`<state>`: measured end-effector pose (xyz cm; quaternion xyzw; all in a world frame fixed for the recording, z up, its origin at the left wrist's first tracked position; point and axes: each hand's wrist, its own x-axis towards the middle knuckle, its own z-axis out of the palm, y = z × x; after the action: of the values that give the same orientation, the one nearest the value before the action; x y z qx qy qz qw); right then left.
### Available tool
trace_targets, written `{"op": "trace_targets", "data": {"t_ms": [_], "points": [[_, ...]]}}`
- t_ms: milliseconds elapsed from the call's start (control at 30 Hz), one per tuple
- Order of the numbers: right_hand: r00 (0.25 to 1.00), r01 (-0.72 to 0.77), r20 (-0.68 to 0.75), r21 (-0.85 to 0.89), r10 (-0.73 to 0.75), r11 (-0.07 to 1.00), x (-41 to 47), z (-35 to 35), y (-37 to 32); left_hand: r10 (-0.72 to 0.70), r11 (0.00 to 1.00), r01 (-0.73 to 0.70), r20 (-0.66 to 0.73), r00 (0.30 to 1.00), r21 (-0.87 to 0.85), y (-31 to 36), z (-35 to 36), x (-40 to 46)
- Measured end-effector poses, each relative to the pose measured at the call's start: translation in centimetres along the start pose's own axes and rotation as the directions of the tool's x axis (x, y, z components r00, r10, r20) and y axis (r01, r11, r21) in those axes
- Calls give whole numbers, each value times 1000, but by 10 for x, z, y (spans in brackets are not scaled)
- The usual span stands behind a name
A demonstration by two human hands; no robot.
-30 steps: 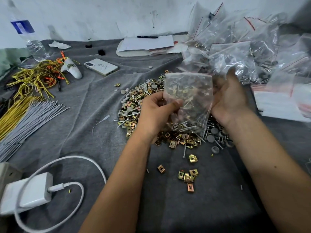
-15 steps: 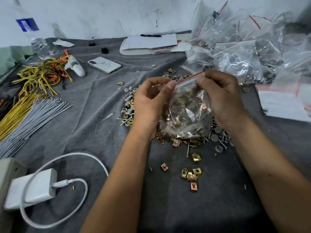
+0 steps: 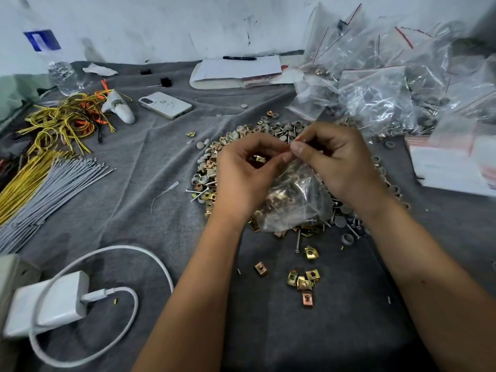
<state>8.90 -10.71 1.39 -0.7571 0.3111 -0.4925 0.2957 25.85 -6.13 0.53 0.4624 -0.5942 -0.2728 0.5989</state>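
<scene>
Bag (image 3: 295, 200), clear plastic with a red zip strip and partly filled with small metal parts, is held over the near side of the pile (image 3: 241, 135) of clips, screws and grey caps in the middle of the desk (image 3: 268, 331). Its body sags low over the pile; whether it rests on the pile cannot be told.

The left hand (image 3: 241, 178) is at the bag's top left corner, fingers curled and pinching the strip between thumb and fingertips. The right hand (image 3: 341, 165) pinches the same strip just to the right, its thumb tip almost touching the left thumb. The rest of the bag hangs below and between the two wrists, so both sets of fingers grasp only its upper edge.

Far left of the pile and nearer the person, a white charger (image 3: 51, 302) lies with its cable (image 3: 128, 253) looped round it. Left of the pile lie grey ties (image 3: 53, 183), and behind them yellow wires (image 3: 59, 122) and a bottle (image 3: 59, 73). A phone (image 3: 165, 104) lies behind the pile to the left. A notepad (image 3: 236, 71) with a pen (image 3: 239, 58) on it lies behind the pile by the wall. A few loose clips (image 3: 303, 280) lie in front of the pile. Right of the pile and behind it is a heap of bags (image 3: 381, 89).
</scene>
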Motion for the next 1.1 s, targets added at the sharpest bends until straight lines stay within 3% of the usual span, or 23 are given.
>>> {"op": "trace_targets", "data": {"t_ms": [100, 300, 367, 433, 500, 600, 700, 800, 900, 1000, 1067, 1100], "points": [[1000, 11, 18, -45, -10, 999, -1, 1, 0, -30, 999, 30, 2, 1000, -40, 3, -1, -1], [999, 46, -18, -99, -48, 994, -1, -4, 0, -35, 997, 31, 59, 998, 65, 5, -1, -3], [996, 35, -77, -16, -36, 999, 0, -6, -1, -85, 995, 84, 25, 996, 58, 4, 2, -3], [979, 18, -203, 158, 15, 987, 2, -11, -2, -210, 973, 201, -69, 975, -117, 7, 3, -4], [944, 21, -320, 318, 86, 948, 5, -18, -3, -275, 921, 258, -15, 961, -293, 10, 4, -4], [895, 15, -403, 456, 191, 890, 9, -23, -1, -266, 938, 296, 175, 948, -179, 14, 17, -4], [874, -19, -416, 485, 250, 874, 11, -32, 2, -268, 952, 279, 98, 958, -123, 21, 42, 1], [911, -180, -303, 323, 281, 929, 14, -57, 10, -326, 927, 311, -39, 945, -211, 36, 71, 19], [918, -278, -308, -57, 248, 959, 22, -83, 25, -369, 906, 328, -119, 922, -266, 45, 106, 58], [846, -317, -469, -57, 255, 947, 52, -116, 42, -316, 947, 289, -253, 914, -140, 47, 142, 104], [772, -373, -557, -5, 308, 928, 80, -140, 57, -80, 972, 153, -361, 929, 179, 41, 157, 123], [747, -421, -572, -13, 339, 907, 92, -152, 69, 48, 939, 63, -310, 949, 339, 36, 166, 129]]}}
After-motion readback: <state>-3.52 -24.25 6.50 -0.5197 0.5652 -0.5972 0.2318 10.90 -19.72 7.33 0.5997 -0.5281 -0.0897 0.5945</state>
